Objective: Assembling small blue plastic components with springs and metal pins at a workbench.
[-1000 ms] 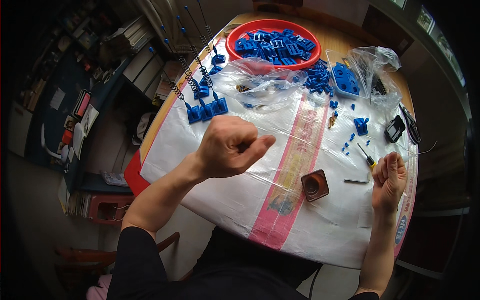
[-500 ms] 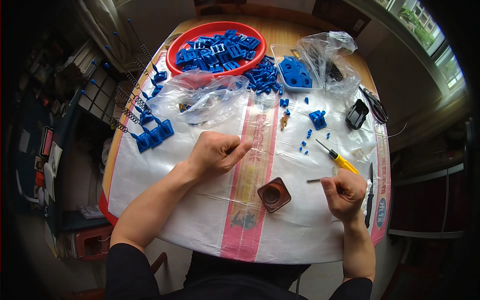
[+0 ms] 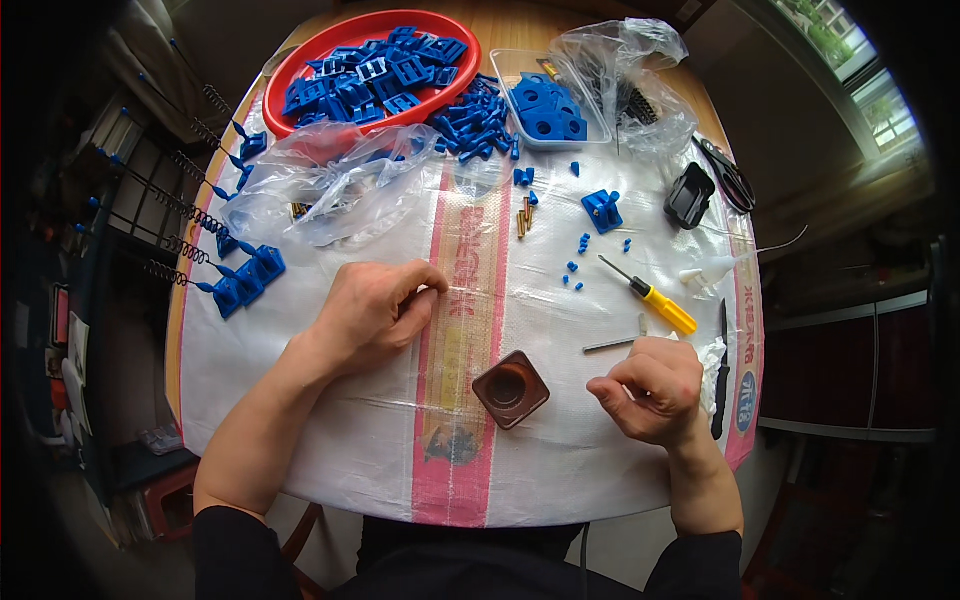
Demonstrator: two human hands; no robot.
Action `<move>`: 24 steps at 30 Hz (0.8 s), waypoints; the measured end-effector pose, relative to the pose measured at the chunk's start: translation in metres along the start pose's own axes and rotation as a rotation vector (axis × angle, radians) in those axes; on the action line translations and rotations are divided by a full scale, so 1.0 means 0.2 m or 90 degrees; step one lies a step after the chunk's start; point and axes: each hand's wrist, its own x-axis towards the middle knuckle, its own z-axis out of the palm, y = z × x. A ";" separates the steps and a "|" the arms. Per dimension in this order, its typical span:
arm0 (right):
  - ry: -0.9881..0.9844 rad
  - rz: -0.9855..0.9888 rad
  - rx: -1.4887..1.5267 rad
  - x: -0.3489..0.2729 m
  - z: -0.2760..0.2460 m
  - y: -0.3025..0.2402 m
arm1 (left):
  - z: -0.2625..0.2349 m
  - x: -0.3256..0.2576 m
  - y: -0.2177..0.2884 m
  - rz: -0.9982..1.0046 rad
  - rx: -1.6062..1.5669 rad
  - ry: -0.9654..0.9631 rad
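Left grip (image 3: 372, 315) and right grip (image 3: 655, 392) were loosely half-open, holding nothing visible; a brown square container (image 3: 511, 390) sat between them.

Daylight is admitted through a window (image 3: 884, 115) at upper right; a dark-red cabinet (image 3: 822, 375) is seen below. At far left, what may be a curtain (image 3: 150, 55) is dimly lit.

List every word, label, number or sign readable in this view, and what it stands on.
Printing is located here, not transcribed:
White woven sheet, central stripe: red lettering, faded and blurred.
Sheet's right border: dark red characters; nearer, a blue oval mark.
Brown square container, yellow-handled screwdriver: no readable marking.
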 end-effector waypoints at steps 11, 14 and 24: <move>-0.173 -0.068 -0.040 0.02 0.13 -0.07 | -0.04 -0.01 0.22 0.246 -0.058 -0.183; -0.146 -0.107 -0.052 -0.01 0.18 -0.04 | 0.03 -0.01 0.22 0.277 -0.029 -0.215; -0.076 -0.045 -0.061 0.00 0.16 -0.04 | 0.06 -0.01 0.16 0.223 0.030 -0.084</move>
